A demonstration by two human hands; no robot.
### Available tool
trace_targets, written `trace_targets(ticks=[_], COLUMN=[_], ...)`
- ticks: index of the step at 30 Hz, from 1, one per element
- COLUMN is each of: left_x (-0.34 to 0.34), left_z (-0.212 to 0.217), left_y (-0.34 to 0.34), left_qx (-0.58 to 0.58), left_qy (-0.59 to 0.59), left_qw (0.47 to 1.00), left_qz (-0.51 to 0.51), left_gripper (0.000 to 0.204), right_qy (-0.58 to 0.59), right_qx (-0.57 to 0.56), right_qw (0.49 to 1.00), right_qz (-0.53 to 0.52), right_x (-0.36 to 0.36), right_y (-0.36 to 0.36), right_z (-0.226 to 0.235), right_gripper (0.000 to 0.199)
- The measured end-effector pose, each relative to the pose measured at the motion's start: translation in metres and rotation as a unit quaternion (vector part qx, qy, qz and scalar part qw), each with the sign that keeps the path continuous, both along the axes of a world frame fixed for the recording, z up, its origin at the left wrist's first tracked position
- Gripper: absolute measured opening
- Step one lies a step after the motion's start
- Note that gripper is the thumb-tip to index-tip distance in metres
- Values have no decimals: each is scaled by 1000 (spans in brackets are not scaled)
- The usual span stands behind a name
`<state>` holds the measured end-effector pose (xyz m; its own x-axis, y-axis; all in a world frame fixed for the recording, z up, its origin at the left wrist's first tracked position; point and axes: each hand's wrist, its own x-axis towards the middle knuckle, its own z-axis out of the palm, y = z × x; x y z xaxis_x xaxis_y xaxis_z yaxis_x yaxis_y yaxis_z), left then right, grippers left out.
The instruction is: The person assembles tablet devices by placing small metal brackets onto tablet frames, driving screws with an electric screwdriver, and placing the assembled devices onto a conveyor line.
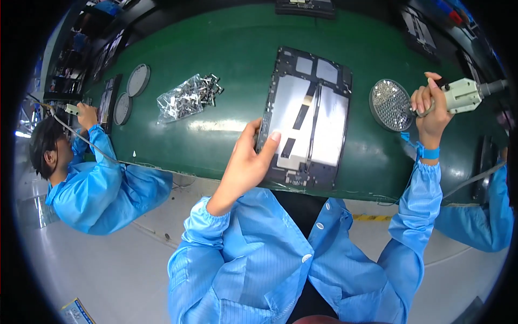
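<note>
Blue sleeves are filling lower centre. Left hand (245, 164) is pinching the open tablet chassis (305, 121) at its left edge, mid-frame; keeping it flat seems wise. Right hand (430, 110), grip wrapped around the electric screwdriver (461, 95), is hovering beside the round screw tray (389, 104). Green bench (226, 48); a co-worker far left.

Tablet chassis (305, 119): dark frame, back open, silver shield panels and black flex strips inside, lying flat on the green belt, slightly rotated, near edge at the belt's front. Electric screwdriver (461, 95): pale grey-green body, held roughly horizontal, just right of the round screw tray
</note>
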<state>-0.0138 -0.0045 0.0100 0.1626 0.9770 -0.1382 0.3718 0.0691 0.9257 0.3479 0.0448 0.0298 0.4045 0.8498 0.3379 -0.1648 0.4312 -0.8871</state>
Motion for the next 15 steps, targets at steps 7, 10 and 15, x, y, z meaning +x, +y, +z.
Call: trace_targets(ticks=[7,10,15], left_x=[-71,-93,-88], left_z=[-12,-24,-42], left_y=[98,128,126], left_qx=[438,389,414], left_qy=[397,411,357], left_qw=[799,824,837], left_qz=[105,-7,-16], left_gripper=[42,49,42], right_qy=[-14,-3,-5], right_qx=[5,18,23], right_qw=[1000,999,999], right_qz=[17,41,41], right_x=[-1,-4,-3], right_y=[-10,-9,-11], right_z=[-5,-5,-4], right_gripper=[19,18,17])
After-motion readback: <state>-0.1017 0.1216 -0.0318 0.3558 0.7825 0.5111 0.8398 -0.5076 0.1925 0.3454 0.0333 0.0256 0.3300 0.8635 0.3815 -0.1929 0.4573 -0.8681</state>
